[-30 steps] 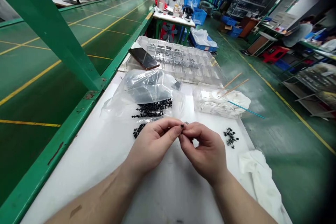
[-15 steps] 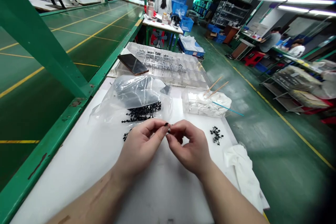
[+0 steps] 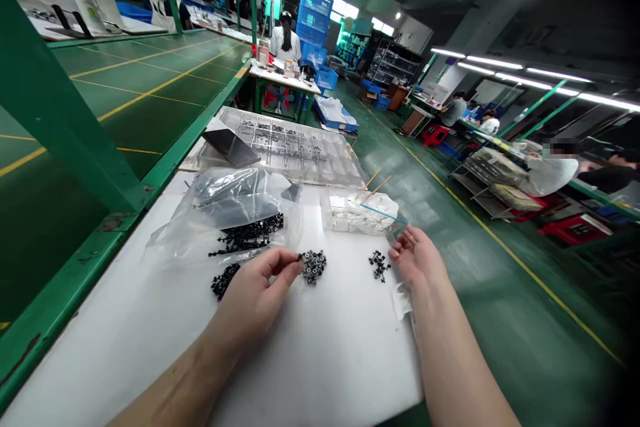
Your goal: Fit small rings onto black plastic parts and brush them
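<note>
My left hand (image 3: 267, 283) is closed in a pinch on a small black part (image 3: 301, 257). Just right of those fingertips lies a cluster of small dark ring-like pieces (image 3: 314, 267) with pale centres. My right hand (image 3: 419, 259) is at the table's right edge, fingers loosely curled and apart. Its fingertips are by the free end of a thin blue stick (image 3: 384, 214); whether they touch is unclear. That stick lies across a clear box (image 3: 345, 221) holding white material. Left of my right hand sits a small heap of black parts (image 3: 379, 265).
A plastic bag (image 3: 225, 193) with black parts (image 3: 253, 235) lies behind my left hand. More black parts (image 3: 223, 282) are beside it. Farther back are a phone (image 3: 233, 147) and a compartment tray (image 3: 300, 153). A green frame (image 3: 115, 223) borders the left; white cloth (image 3: 401, 300) lies near my right wrist.
My right hand has left my left fingertips and moved right to the blue stick's end. The ring-like cluster is now uncovered. The camera view has shifted right and up.
</note>
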Motion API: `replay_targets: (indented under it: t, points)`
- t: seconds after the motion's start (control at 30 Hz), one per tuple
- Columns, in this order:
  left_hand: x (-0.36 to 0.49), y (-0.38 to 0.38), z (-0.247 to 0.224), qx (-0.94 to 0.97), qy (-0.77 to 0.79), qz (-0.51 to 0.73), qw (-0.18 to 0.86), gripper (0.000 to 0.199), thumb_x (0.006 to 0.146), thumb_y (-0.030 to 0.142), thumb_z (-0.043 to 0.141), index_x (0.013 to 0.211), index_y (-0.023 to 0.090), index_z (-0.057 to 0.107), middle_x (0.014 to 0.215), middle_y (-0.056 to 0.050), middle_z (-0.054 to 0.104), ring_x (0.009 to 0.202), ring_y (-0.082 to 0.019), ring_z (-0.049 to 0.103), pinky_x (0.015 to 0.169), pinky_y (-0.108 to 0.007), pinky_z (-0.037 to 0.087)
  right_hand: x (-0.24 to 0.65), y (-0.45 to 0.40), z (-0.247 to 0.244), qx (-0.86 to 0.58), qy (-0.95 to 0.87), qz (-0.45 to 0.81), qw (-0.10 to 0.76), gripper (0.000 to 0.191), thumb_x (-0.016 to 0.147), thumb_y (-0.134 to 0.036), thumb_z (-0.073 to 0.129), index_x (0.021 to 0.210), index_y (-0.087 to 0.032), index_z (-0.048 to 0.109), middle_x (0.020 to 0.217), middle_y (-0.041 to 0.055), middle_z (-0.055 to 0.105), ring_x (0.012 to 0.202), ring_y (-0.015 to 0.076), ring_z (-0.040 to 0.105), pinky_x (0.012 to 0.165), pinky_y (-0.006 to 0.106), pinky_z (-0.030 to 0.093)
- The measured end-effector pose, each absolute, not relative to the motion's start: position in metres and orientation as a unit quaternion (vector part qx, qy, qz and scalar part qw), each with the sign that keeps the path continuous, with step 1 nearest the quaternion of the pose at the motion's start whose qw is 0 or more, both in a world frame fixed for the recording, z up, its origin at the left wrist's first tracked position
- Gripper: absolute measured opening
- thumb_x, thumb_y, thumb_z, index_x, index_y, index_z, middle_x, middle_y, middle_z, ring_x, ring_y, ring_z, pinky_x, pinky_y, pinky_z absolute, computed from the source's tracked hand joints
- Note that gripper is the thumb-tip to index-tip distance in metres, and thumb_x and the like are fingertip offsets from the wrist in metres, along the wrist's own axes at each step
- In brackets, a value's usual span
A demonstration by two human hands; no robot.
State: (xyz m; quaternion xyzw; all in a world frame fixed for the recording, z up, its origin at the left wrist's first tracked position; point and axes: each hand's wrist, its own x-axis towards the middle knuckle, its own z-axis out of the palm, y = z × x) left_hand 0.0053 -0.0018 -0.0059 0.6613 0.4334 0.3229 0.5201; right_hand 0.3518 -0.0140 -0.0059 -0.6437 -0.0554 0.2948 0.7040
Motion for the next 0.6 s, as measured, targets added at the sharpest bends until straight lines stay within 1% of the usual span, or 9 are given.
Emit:
replay_targets:
  t: [0.1, 0.17, 0.23, 0.37, 0.43, 0.6]
  points:
    - [0.004, -0.001, -0.009, 0.661, 0.431, 0.326, 0.52, 0.034, 0.104, 0.056, 0.06, 0.101, 0.025, 0.074, 0.099, -0.003, 0.08, 0.09, -0.025, 0.072, 0.078, -0.035, 0.048, 0.354, -0.006, -0.011, -0.626, -0.028, 0.311, 0.714, 0.021, 0.089, -0.032, 0.068, 0.083, -0.022, 0.05, 0.065, -0.0055, 0.051, 0.045, 0.0095, 0.043, 0.039, 0.023, 0.035]
    - [0.003, 0.0, -0.01, 0.662, 0.431, 0.326, 0.519, 0.034, 0.104, 0.056, 0.06, 0.1, 0.025, 0.073, 0.094, -0.002, 0.079, 0.086, -0.024, 0.07, 0.079, -0.035, 0.048, 0.358, -0.001, -0.011, -0.616, -0.024, 0.31, 0.724, 0.022, 0.091, -0.034, 0.069, 0.084, -0.022, 0.051, 0.066, -0.0063, 0.051, 0.045, 0.0085, 0.043, 0.038, 0.021, 0.032]
    - [0.003, 0.001, -0.009, 0.665, 0.432, 0.325, 0.516, 0.033, 0.104, 0.056, 0.06, 0.1, 0.025, 0.073, 0.093, -0.002, 0.079, 0.085, -0.024, 0.07, 0.079, -0.035, 0.048, 0.362, 0.003, -0.013, -0.608, -0.029, 0.302, 0.734, 0.025, 0.09, -0.034, 0.073, 0.084, -0.022, 0.052, 0.066, -0.0068, 0.051, 0.046, 0.0078, 0.043, 0.037, 0.02, 0.03]
    - [0.005, 0.001, -0.008, 0.674, 0.425, 0.321, 0.512, 0.032, 0.105, 0.053, 0.059, 0.099, 0.024, 0.073, 0.094, -0.002, 0.078, 0.085, -0.023, 0.069, 0.078, -0.034, 0.048, 0.367, 0.008, -0.023, -0.594, -0.056, 0.271, 0.755, 0.029, 0.082, -0.027, 0.081, 0.082, -0.021, 0.053, 0.067, -0.0073, 0.052, 0.05, 0.0068, 0.045, 0.038, 0.019, 0.032]
    - [0.006, 0.0, -0.008, 0.68, 0.422, 0.321, 0.507, 0.031, 0.105, 0.051, 0.059, 0.098, 0.024, 0.073, 0.092, -0.002, 0.077, 0.084, -0.023, 0.069, 0.077, -0.033, 0.049, 0.367, 0.007, -0.028, -0.588, -0.077, 0.26, 0.762, 0.033, 0.078, -0.028, 0.086, 0.083, -0.02, 0.055, 0.068, -0.007, 0.054, 0.052, 0.0069, 0.046, 0.04, 0.018, 0.034]
    - [0.006, -0.001, -0.008, 0.687, 0.42, 0.32, 0.5, 0.03, 0.106, 0.051, 0.06, 0.099, 0.025, 0.073, 0.092, -0.002, 0.076, 0.084, -0.022, 0.068, 0.076, -0.033, 0.049, 0.366, -0.001, -0.031, -0.577, -0.14, 0.244, 0.767, 0.046, 0.061, -0.034, 0.096, 0.086, -0.02, 0.06, 0.067, -0.0069, 0.056, 0.055, 0.0079, 0.048, 0.042, 0.019, 0.035]
